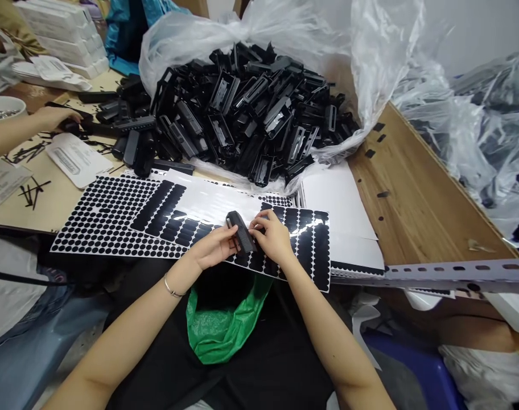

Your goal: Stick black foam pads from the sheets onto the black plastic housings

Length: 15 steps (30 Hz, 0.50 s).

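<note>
My left hand [214, 246] and my right hand [273, 236] are both closed around one small black ribbed plastic part [241, 232], held just above a white sheet [127, 219] of black adhesive dots and strips. The right fingers pinch the part's upper right side. The left thumb and fingers grip its lower end. A silver bangle sits on my left wrist.
A big heap of black plastic parts [246, 108] spills from a clear bag behind the sheet. A green bag [219, 327] lies in my lap. Another person's hand [54, 118] rests at the left by loose parts. A metal angle rail [456, 273] runs at the right.
</note>
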{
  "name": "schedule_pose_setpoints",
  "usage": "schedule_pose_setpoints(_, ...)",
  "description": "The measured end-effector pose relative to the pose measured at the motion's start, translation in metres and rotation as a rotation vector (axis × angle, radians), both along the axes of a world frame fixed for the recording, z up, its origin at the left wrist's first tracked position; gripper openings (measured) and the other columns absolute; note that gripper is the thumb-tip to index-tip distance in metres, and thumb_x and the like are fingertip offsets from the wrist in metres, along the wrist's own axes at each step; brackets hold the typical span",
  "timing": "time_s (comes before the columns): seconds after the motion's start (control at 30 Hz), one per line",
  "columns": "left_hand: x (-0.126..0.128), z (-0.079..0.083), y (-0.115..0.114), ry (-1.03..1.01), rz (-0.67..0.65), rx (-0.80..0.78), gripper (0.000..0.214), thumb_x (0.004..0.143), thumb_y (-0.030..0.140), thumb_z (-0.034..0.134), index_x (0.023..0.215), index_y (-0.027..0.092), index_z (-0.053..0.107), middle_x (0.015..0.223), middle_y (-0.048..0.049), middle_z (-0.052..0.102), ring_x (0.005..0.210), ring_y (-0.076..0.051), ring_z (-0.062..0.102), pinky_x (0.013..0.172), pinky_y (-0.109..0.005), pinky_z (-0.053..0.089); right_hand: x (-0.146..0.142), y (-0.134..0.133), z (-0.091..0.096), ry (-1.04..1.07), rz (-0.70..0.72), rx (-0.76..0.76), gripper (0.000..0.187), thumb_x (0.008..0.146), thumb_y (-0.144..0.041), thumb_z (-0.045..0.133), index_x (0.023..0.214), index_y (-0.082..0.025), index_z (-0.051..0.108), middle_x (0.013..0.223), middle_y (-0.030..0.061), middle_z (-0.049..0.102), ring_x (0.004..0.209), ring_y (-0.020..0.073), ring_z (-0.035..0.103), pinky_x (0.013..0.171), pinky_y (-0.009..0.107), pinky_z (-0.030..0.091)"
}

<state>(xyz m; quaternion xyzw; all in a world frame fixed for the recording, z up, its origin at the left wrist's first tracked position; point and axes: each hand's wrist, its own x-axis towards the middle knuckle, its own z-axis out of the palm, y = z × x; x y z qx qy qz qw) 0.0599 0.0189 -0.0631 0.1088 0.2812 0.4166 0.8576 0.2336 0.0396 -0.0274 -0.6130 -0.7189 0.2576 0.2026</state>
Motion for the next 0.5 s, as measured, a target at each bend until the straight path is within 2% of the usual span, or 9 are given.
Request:
schedule_pose_setpoints(0.1,-0.002,-0.004,0.004,-0.009,-0.075,0.019,0.007,0.085,0.013,0.076,0.088,0.012,0.070,0.084,-0.0063,0.075,0.077,-0.014,0.070,0.080,-0.025,0.054,0.008,0.008,-0.005,0.275,-0.047,-0.032,0.011,0.076,-0.014,0.070,0.070,-0.022,0.067,0.101,-0.0001,0.060,0.075,0.0149,0.064,0.078,0.034,0.045)
schedule_pose_setpoints(0.2,-0.004,-0.005,0.004,0.015,-0.091,0.049,0.010,0.084,0.015,0.078,0.089,0.011,0.071,0.086,-0.0072,0.076,0.079,-0.015,0.071,0.082,-0.025,0.054,0.019,0.016,-0.012,0.500,-0.124,-0.077,0.007,0.075,-0.024,0.071,0.072,-0.021,0.065,0.096,0.0000,0.058,0.069,0.0132,0.059,0.074,0.033,0.045)
schedule_pose_setpoints(0.27,-0.003,-0.005,0.001,0.042,-0.066,0.068,0.016,0.081,0.018,0.082,0.091,0.012,0.071,0.086,-0.0064,0.076,0.078,-0.015,0.071,0.081,-0.025,0.054,0.025,0.020,-0.015,0.561,-0.134,-0.101,0.016,0.075,-0.035,0.072,0.074,-0.021,0.065,0.092,0.0005,0.058,0.068,0.0135,0.057,0.071,0.032,0.046)
schedule_pose_setpoints(0.37,-0.001,-0.004,-0.004,0.092,-0.012,0.119,0.026,0.075,0.024,0.087,0.093,0.015,0.071,0.087,-0.0048,0.076,0.076,-0.014,0.070,0.078,-0.025,0.054,0.030,0.019,-0.014,0.651,-0.128,-0.141,0.029,0.071,-0.047,0.076,0.073,-0.021,0.064,0.088,0.0008,0.059,0.073,0.0148,0.058,0.076,0.033,0.049)
schedule_pose_setpoints(0.5,-0.001,0.002,-0.007,0.142,0.042,0.239,0.030,0.076,0.031,0.086,0.097,0.016,0.071,0.094,-0.0064,0.077,0.085,-0.017,0.071,0.084,-0.029,0.053,0.027,0.013,-0.005,0.726,-0.114,-0.178,0.032,0.066,-0.049,0.082,0.071,-0.022,0.067,0.096,0.0018,0.060,0.081,0.0161,0.060,0.084,0.035,0.050)
